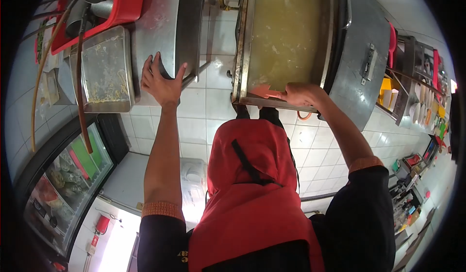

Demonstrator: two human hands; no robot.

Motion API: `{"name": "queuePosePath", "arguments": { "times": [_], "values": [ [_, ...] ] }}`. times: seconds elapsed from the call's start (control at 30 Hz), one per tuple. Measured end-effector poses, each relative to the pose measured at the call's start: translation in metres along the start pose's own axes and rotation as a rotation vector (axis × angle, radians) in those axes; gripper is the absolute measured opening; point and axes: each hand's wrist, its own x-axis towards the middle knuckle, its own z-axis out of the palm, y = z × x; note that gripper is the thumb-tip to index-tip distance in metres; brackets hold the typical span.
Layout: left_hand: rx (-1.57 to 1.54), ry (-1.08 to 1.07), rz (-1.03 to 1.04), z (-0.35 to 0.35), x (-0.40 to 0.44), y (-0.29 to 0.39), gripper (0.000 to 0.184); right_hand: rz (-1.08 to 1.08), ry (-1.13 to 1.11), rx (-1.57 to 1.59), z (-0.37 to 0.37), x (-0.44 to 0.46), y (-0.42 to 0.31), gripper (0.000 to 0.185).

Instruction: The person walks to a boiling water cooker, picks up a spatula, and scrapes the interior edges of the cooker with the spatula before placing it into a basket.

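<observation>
My left hand point(162, 83) rests on the corner of a stainless steel table point(158, 24), fingers spread and nothing in its grasp. My right hand point(305, 95) is closed at the near edge of a deep rectangular metal vat point(289, 102). From its fingers an orange, flat-looking tool point(261, 91) points left, at the surface of the cloudy yellowish liquid point(289, 29) that fills the vat. The tool's exact kind cannot be made out, and part of it may be under the liquid.
A metal tray point(106, 93) with yellowish residue and a red crate point(130, 5) of metal strainers stand at left. Long wooden handles point(82, 102) jut out there. A glass-topped chest point(87, 160) is lower left. Right of the vat is a steel lid-like panel point(359, 63) with a handle.
</observation>
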Motion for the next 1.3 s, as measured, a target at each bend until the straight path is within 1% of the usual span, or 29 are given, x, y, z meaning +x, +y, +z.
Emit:
{"name": "queuePosePath", "arguments": {
  "times": [0.03, 0.13, 0.2, 0.27, 0.3, 0.37, 0.4, 0.43, 0.47, 0.5, 0.57, 0.6, 0.63, 0.67, 0.73, 0.8, 0.83, 0.87, 0.9, 0.93, 1.0, 1.03, 1.07, 1.1, 1.13, 1.2, 1.23, 1.27, 1.3],
  "values": [
    [-0.005, 0.013, 0.001, -0.001, -0.001, 0.0, 0.081, -0.048, 0.093, 0.034, 0.015, -0.001, 0.01, 0.058],
    [-0.057, 0.017, -0.01, -0.007, -0.001, 0.001, 0.082, 0.018, 0.148, 0.627, 0.057, -0.05, 0.017, 0.057],
    [-0.058, 0.081, 0.004, -0.008, -0.006, 0.001, 0.08, -0.001, 0.34, 0.829, 0.095, -0.084, 0.01, 0.052],
    [-0.065, 0.127, 0.018, -0.01, -0.006, 0.004, 0.077, -0.171, 0.633, 1.086, 0.155, -0.095, 0.007, 0.049],
    [-0.089, 0.148, 0.032, -0.015, -0.008, 0.008, 0.074, -0.245, 0.772, 1.049, 0.185, -0.091, 0.004, 0.046],
    [-0.167, 0.288, 0.159, -0.02, -0.007, 0.011, 0.068, -0.222, 0.797, 1.24, 0.221, -0.105, -0.011, 0.04],
    [-0.211, 0.364, 0.236, -0.017, -0.007, 0.008, 0.063, -0.147, 0.666, 1.476, 0.231, -0.119, -0.018, 0.039],
    [-0.274, 0.305, 0.238, -0.015, -0.009, 0.004, 0.063, -0.191, 0.649, 1.608, 0.241, -0.131, -0.019, 0.038],
    [-0.311, 0.327, 0.24, -0.011, -0.011, -0.001, 0.061, -0.25, 0.626, 1.738, 0.249, -0.143, -0.017, 0.038],
    [-0.342, 0.347, 0.241, -0.006, -0.014, -0.006, 0.059, -0.273, 0.605, 1.811, 0.255, -0.157, -0.009, 0.032],
    [-0.4, 0.296, 0.28, -0.003, -0.019, -0.019, 0.059, -0.328, 0.782, 1.891, 0.271, -0.173, 0.021, 0.03],
    [-0.347, 0.34, 0.309, -0.005, -0.028, -0.021, 0.058, -0.358, 0.864, 1.924, 0.278, -0.181, 0.041, 0.03],
    [-0.289, 0.385, 0.33, -0.011, -0.038, -0.025, 0.058, -0.239, 1.075, 1.765, 0.287, -0.187, 0.068, 0.033],
    [-0.234, 0.409, 0.299, -0.022, -0.059, -0.022, 0.057, -0.054, 1.28, 1.438, 0.296, -0.188, 0.1, 0.039],
    [-0.159, 0.475, 0.217, -0.034, -0.117, -0.017, 0.053, 0.081, 1.487, 1.494, 0.307, -0.205, 0.164, 0.035],
    [-0.045, 0.378, 0.029, -0.023, -0.191, -0.029, 0.053, 0.193, 1.653, 1.273, 0.309, -0.224, 0.226, 0.024],
    [0.026, 0.243, -0.021, -0.029, -0.236, -0.022, 0.055, 0.232, 1.735, 1.151, 0.305, -0.236, 0.253, 0.015],
    [0.161, 0.075, -0.048, -0.015, -0.28, -0.041, 0.057, 0.287, 1.727, 1.117, 0.305, -0.239, 0.284, 0.01],
    [0.19, -0.167, -0.183, -0.04, -0.325, -0.005, 0.064, 0.316, 1.749, 1.088, 0.305, -0.237, 0.313, 0.009],
    [0.262, -0.303, -0.167, -0.04, -0.368, 0.0, 0.068, 0.34, 1.768, 1.055, 0.304, -0.231, 0.343, 0.008],
    [0.257, -0.638, -0.116, -0.079, -0.422, 0.067, 0.065, 0.355, 1.877, 1.032, 0.304, -0.198, 0.394, 0.008],
    [0.11, -0.715, 0.059, -0.071, -0.439, 0.058, 0.062, 0.371, 1.881, 1.047, 0.303, -0.179, 0.415, 0.009],
    [-0.042, -0.786, 0.241, -0.053, -0.455, 0.039, 0.058, 0.373, 1.97, 1.026, 0.307, -0.149, 0.434, 0.013],
    [-0.089, -0.816, 0.495, -0.049, -0.453, 0.049, 0.057, 0.406, 2.065, 0.967, 0.309, -0.116, 0.45, 0.014],
    [-0.129, -0.86, 0.441, -0.047, -0.453, 0.057, 0.058, 0.442, 2.167, 0.903, 0.309, -0.083, 0.466, 0.016],
    [-0.194, -0.948, 0.314, -0.088, -0.435, 0.126, 0.06, 0.554, 1.953, 1.017, 0.345, 0.005, 0.489, 0.021],
    [-0.161, -0.899, 0.302, -0.093, -0.433, 0.128, 0.063, 0.578, 1.844, 1.065, 0.368, 0.06, 0.499, 0.025],
    [-0.102, -0.83, 0.175, -0.097, -0.435, 0.12, 0.062, 0.661, 1.415, 1.146, 0.411, 0.125, 0.506, 0.035],
    [-0.076, -0.802, 0.124, -0.104, -0.438, 0.108, 0.062, 0.566, 0.913, 1.066, 0.455, 0.174, 0.513, 0.044]
  ]
}}
